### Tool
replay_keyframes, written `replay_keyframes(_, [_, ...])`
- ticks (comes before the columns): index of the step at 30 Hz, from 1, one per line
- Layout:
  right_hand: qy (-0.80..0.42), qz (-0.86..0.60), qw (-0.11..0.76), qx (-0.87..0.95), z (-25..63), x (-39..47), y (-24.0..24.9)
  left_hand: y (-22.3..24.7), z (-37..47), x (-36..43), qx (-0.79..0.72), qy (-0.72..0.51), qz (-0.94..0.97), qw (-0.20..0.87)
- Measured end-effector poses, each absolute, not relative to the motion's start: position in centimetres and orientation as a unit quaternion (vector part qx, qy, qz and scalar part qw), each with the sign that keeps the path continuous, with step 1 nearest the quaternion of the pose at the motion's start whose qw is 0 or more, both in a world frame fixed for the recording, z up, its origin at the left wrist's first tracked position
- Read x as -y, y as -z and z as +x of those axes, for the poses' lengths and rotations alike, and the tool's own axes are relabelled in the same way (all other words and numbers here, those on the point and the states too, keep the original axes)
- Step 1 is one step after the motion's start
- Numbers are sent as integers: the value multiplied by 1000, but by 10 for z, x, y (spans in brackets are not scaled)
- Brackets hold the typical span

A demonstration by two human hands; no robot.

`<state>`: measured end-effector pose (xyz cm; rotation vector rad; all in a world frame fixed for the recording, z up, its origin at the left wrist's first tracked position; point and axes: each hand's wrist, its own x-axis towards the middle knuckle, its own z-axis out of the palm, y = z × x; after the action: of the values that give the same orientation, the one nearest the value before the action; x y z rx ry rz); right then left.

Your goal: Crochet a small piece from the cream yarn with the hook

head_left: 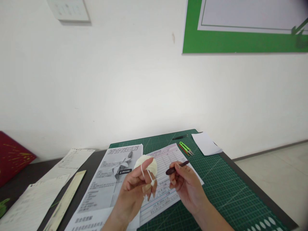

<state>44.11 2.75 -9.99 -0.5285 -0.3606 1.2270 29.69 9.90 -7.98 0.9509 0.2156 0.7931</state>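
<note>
Head view: left hand (132, 192) near the centre, grip pinched on white yarn (153, 182), with a strand looped over the raised index finger. To its right, right hand (189, 186), grip closed around a dark-handled crochet hook (179, 167), thin shaft reaching left to the yarn. Just behind the left hand, a pale yarn ball (152, 167) on printed sheets (166, 163). Farther right, green snips (183, 146) on a green cutting mat (216, 179), all on a dark table (24, 173).
</note>
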Motion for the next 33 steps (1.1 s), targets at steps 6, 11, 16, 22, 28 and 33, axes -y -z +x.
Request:
replay_keyframes(6, [-601,-242,753,116,441,-31,104,84,303,-90,-135,-448,543,697])
replay_keyframes(11, [-537,-297,772,167,437,-29,102,84,308,-84,-201,-455,572,652])
replay_keyframes(16, [-306,-432,783,325,429,-21,107,87,317,-83,-228,-459,479,713])
replay_keyframes(22, [-8,-432,635,640,431,-16,116,85,320,-84,-198,-413,248,854])
replay_keyframes(28, [-107,-396,705,578,428,-17,107,82,312,-86,-153,-371,195,895])
replay_keyframes(33, [-286,-353,789,414,424,-22,107,86,307,-92,-117,-337,201,912])
